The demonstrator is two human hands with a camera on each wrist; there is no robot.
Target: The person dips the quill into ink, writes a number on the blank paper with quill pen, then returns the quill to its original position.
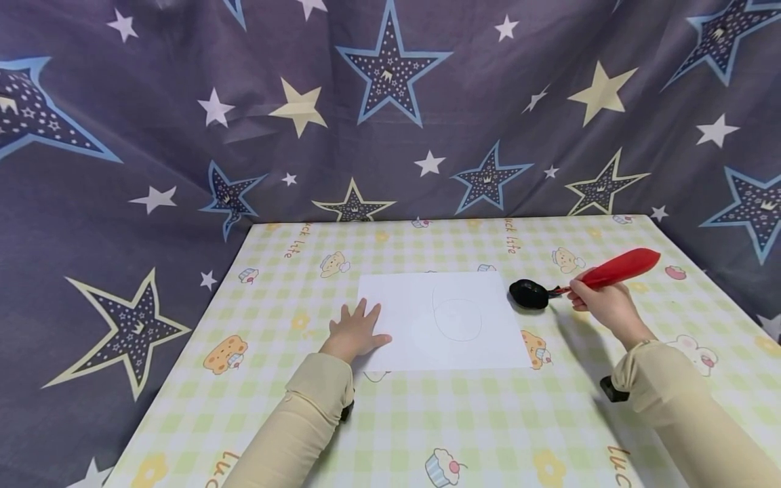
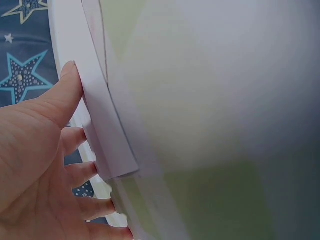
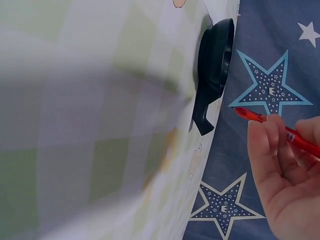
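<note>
A white sheet of paper lies on the table, with a faint thin pen line curved like a 6. My left hand, fingers spread, rests over the paper's left edge; in the left wrist view its thumb reaches along that edge. To the right of the sheet, my right hand pinches a red feather pen, the feather pointing up and right. Its red tip points toward a black rounded holder with a short neck, lying beside the paper's right edge. The tip is apart from the neck in the right wrist view.
A green and white checked tablecloth with cartoon prints covers the table. Behind it hangs a dark curtain patterned with stars. Small black devices sit at the wrists, below the beige sleeves.
</note>
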